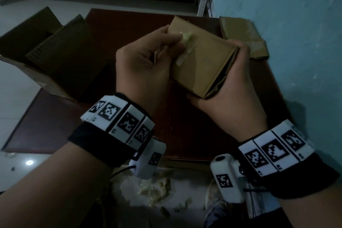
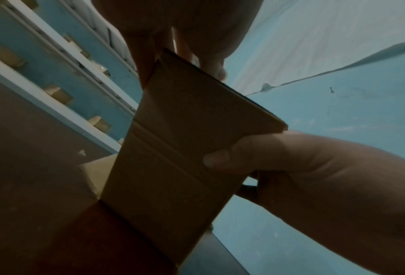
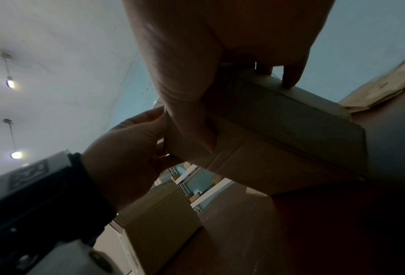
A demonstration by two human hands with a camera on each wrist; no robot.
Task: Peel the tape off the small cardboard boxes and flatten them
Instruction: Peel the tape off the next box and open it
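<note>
Held above the middle of a dark red-brown table [image 1: 55, 126], the small cardboard box [image 1: 201, 65] sits between both hands, tilted so its long axis runs from about 11 o'clock down to 5 o'clock in the head view. It is plain brown, with a broad smooth upper face and sharp creased edges; at its 4 o'clock end the layered edges of folded flaps show as dark slits. A strip of pale, yellowish translucent tape [image 1: 186, 50] lies across the upper face near the 10 o'clock side, its upper end bunched into a crumpled wad. The left hand [image 1: 142, 63] has its fingers curled at that edge of the box, thumb and fingertips pinching the wadded end of the tape. The right hand [image 1: 229, 87] cups the box's 4 o'clock end, thumb along the near corner and fingers wrapped behind it; from the left wrist view its thumb [image 2: 222, 158] presses flat on a side panel marked by parallel crease lines. At 1 o'clock, against the pale blue wall [image 1: 296, 24], lies a stack of flattened cardboard [image 1: 240, 33]. At 9 to 10 o'clock stands a large open carton [image 1: 46, 48] with raised flaps. Below the table's near edge, at 6 o'clock, crumpled tape scraps [image 1: 157, 189] litter the floor.
</note>
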